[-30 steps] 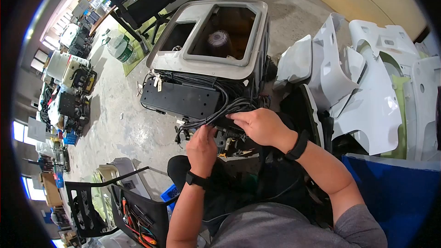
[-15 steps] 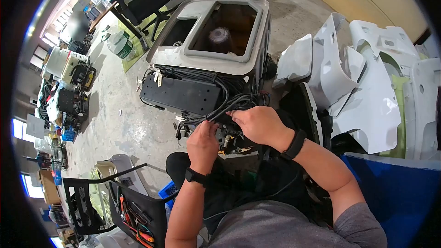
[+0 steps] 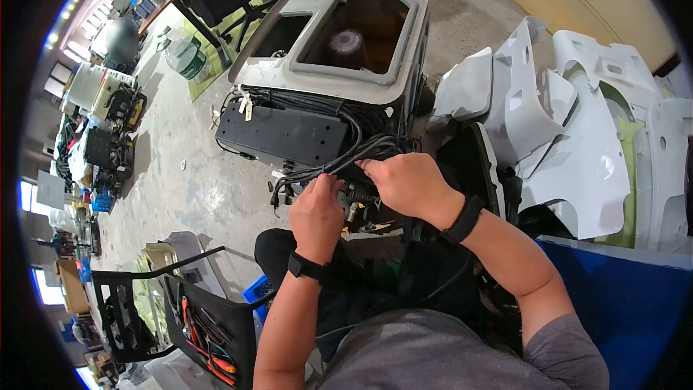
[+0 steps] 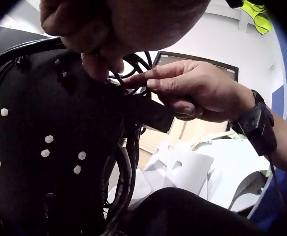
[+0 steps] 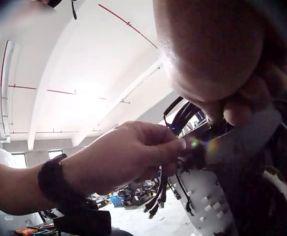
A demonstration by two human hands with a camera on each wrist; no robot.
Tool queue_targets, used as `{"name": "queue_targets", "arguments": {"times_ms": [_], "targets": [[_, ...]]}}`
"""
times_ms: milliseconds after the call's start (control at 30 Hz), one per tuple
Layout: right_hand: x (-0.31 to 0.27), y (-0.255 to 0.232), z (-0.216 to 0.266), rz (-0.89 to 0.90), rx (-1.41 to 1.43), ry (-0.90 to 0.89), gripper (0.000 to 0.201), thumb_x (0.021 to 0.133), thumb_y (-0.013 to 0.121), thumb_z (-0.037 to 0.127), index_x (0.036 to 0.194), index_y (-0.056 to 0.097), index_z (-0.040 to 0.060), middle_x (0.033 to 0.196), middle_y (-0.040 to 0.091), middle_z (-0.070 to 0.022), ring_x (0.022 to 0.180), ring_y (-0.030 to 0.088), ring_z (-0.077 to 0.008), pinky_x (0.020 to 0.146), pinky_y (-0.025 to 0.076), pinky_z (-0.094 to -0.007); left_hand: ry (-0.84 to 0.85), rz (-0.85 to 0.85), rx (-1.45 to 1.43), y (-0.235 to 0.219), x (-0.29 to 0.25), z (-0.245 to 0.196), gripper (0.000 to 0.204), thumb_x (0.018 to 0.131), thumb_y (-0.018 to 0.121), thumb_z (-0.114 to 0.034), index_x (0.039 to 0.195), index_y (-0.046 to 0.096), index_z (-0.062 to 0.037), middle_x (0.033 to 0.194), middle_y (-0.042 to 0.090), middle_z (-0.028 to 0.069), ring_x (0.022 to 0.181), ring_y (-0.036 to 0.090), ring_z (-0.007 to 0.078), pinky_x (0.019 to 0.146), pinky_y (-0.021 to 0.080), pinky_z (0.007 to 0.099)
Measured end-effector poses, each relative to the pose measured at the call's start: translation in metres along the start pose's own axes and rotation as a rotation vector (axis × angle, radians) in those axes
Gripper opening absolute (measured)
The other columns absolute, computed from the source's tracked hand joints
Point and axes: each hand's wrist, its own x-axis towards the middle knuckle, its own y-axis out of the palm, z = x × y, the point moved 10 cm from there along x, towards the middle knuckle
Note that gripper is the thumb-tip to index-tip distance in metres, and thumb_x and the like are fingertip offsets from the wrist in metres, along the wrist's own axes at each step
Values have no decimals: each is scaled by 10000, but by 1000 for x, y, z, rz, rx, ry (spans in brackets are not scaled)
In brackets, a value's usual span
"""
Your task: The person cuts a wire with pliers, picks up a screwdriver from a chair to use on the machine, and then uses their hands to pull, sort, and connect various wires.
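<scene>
A bundle of black cables [image 3: 375, 148] runs across the front of a machine with a grey frame [image 3: 267, 76], beside a perforated black metal box [image 3: 281, 133]. My left hand [image 3: 317, 213] pinches the bundle at its near edge, just below the box's corner. A little to the right, my right hand [image 3: 415, 184] pinches the same cables between thumb and forefinger. The left wrist view has the right hand [image 4: 197, 88] close beside the left fingertips, with thin black loops around them. In the right wrist view, loose cable ends [image 5: 155, 201] hang below the left hand [image 5: 119, 150].
White plastic shells [image 3: 570, 152] lie to the right, behind a blue panel [image 3: 621, 303]. Hand tools [image 3: 206, 339] rest on a black chair seat [image 3: 238, 310] at lower left. Large water bottles [image 3: 186, 58] stand on the floor beyond the machine.
The head view has shifted, so machine and hands sit slightly higher in it. Both hands stay on the cable bundle, with only small finger movements.
</scene>
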Motion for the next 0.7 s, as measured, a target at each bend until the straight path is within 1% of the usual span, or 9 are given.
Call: {"name": "queue_targets", "arguments": {"times_ms": [100,167,267,400,467,533,567,667,700], "targets": [[-1,2,2,5,-56,-15,300,883,505,155,1116,693,132,684,663,-135,656,675,-306,573,529,-416,-2,5,10,2,-1,1,60,873,625,-92,897,613,-38,773,636,174,708,623,373,607,483,430],[-2,-2,6,-72,-78,-48,223,879,542,161,1024,709,132,643,637,-126,583,639,-303,486,478,-405,-3,6,12,4,-3,3,65,877,625,-99,904,615,-41,763,637,170,701,623,374,602,482,429],[-1,-2,13,-51,-97,-86,253,868,530,144,1049,706,135,631,633,-118,573,637,-297,487,480,-404,-51,22,-11,11,-9,9,74,880,629,-111,906,617,-43,723,637,162,678,625,369,587,477,421],[-5,0,6,-36,-86,-62,240,874,548,153,1054,705,128,636,638,-112,580,635,-303,493,482,-401,-191,108,-171,18,-16,8,87,889,627,-127,893,626,-39,704,660,150,648,644,339,579,491,405],[-13,-2,1,-103,46,-39,211,877,587,160,1045,704,108,699,664,-113,629,645,-310,529,498,-397,-245,147,-248,22,-16,6,102,894,627,-130,901,646,-30,701,664,158,645,650,337,586,497,388],[-19,-7,0,-138,91,-22,205,876,605,162,1043,703,98,748,677,-115,661,650,-312,555,507,-391,-380,181,-366,29,-18,11,144,908,631,-149,910,671,-11,686,669,149,617,663,282,588,499,346],[-21,-12,-3,-177,137,2,201,874,623,164,1042,702,88,796,690,-117,692,655,-314,582,517,-385,-380,183,-368,29,-17,12,144,908,631,-149,910,671,-11,686,669,149,617,663,282,588,499,346],[-26,-15,-8,-211,215,16,208,873,628,159,1053,700,82,858,699,-123,730,662,-311,620,528,-380,-464,188,-413,27,-18,21,196,927,624,-170,909,664,20,663,670,103,581,643,180,558,476,311],[-26,-16,-9,-211,216,20,208,873,628,159,1053,700,82,858,699,-123,730,662,-311,620,528,-380,-464,193,-412,27,-17,22,196,927,624,-170,909,664,20,663,670,103,581,643,180,558,476,311]]}}
